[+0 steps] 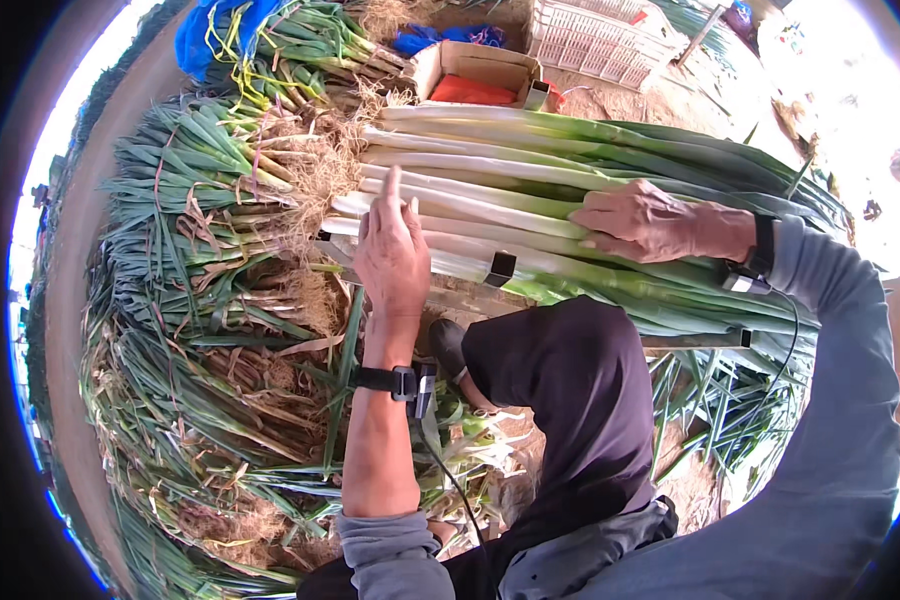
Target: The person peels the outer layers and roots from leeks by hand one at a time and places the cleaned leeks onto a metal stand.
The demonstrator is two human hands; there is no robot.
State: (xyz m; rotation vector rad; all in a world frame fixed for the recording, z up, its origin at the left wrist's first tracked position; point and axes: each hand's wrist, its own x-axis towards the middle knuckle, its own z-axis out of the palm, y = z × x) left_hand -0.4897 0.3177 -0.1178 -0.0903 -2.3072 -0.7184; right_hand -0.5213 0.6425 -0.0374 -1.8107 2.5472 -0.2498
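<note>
A row of long leeks (470, 185) lies side by side on a low rack, white stalk ends to the left and dark green leaves to the right. My left hand (395, 250) is over the white ends, index finger stretched out and thumb apart, holding nothing that I can see. Farther right, my right hand (635, 222) has its fingers bent down and closed on a leek where white turns to green. Its palm side is hidden. Dark metal posts, one of them a square end (500, 268), stick up at the rack's near side.
Tied leek bundles with roots (210, 200) are heaped along the left. Behind the rack sit a cardboard box (480, 72) with red inside and a pale plastic crate (600, 45). Loose leaves (730, 400) lie at the near right, beside my knee (570, 370).
</note>
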